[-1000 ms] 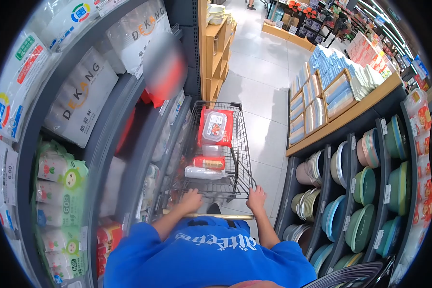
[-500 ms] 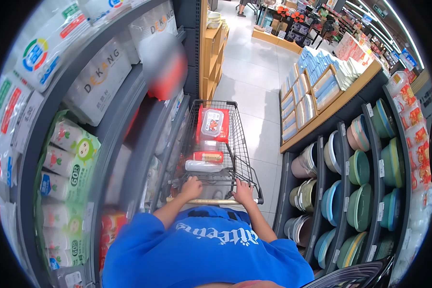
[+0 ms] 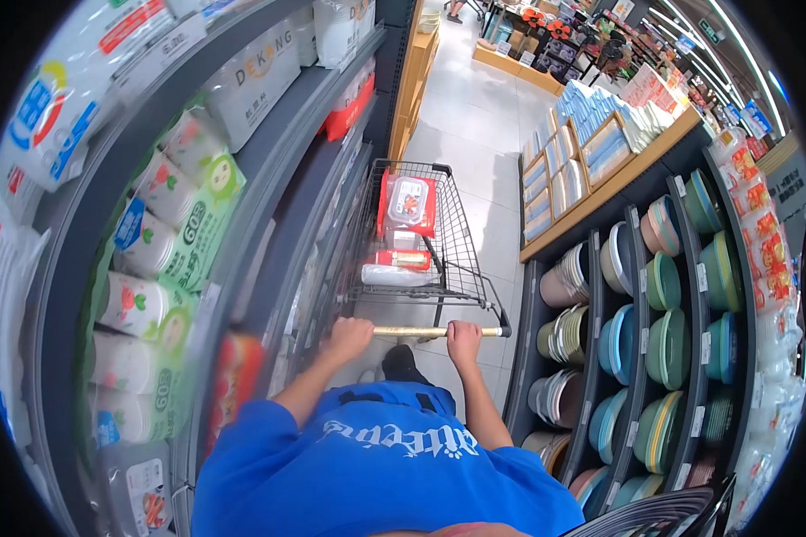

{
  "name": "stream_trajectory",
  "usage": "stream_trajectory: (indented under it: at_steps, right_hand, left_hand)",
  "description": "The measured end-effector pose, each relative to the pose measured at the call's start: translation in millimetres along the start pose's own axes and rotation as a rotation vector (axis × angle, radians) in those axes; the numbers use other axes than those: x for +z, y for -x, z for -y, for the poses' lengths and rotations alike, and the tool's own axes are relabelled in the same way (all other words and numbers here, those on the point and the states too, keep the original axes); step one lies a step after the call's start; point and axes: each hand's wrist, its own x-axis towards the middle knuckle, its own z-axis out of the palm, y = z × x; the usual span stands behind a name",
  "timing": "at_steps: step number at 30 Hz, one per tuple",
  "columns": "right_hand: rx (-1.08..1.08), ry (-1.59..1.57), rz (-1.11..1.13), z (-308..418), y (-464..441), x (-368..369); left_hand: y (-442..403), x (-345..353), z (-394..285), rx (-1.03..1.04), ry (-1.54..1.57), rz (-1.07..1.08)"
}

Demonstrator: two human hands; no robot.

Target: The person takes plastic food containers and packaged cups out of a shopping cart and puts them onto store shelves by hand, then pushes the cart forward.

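Observation:
Both of my hands are on the pale handle bar [image 3: 410,331] of a black wire shopping cart [image 3: 464,259]. My left hand [image 3: 352,336] is wrapped round the bar's left end, close to the shelving. Toward the right end of the bar, my right hand [image 3: 463,340] is closed round it. Inside the cart a clear lidded container [image 3: 407,200] lies on a red package [image 3: 427,224]. Nearer to me are a red roll [image 3: 405,259] and a clear plastic-wrapped roll [image 3: 394,276].
Shelves of packaged cups [image 3: 139,304] rise close on the left. On the right stand shelves of stacked basins [image 3: 663,358], with folded towels [image 3: 591,125] beyond. A tiled aisle [image 3: 475,116] runs ahead. At the far top, part of a person's leg shows.
My hands have moved from the cart's rear frame onto the handle bar, closing round it. The cart sits slightly farther ahead, and the left shelves have shifted in view.

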Motion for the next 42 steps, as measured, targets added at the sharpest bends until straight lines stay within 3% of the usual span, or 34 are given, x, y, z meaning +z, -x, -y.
stream_trajectory:
  at_steps: [4, 13, 29, 42]
  right_hand:
    - [-0.041, -0.023, -0.147, 16, 21, 7]
    - [-0.063, 0.032, -0.120, 18, 38, 10]
    - [-0.037, 0.072, 0.328, 13, 104, -38]
    - [-0.091, -0.079, 0.294, -24, 189, -65]
  left_hand:
    - [37, 6, 5, 0.219, -0.065, -0.347]
    - [69, 2, 15, 0.246, -0.102, -0.507]
    - [85, 32, -13, 0.063, -0.226, -0.553]
    - [170, 96, -50, -0.051, -0.249, -0.590]
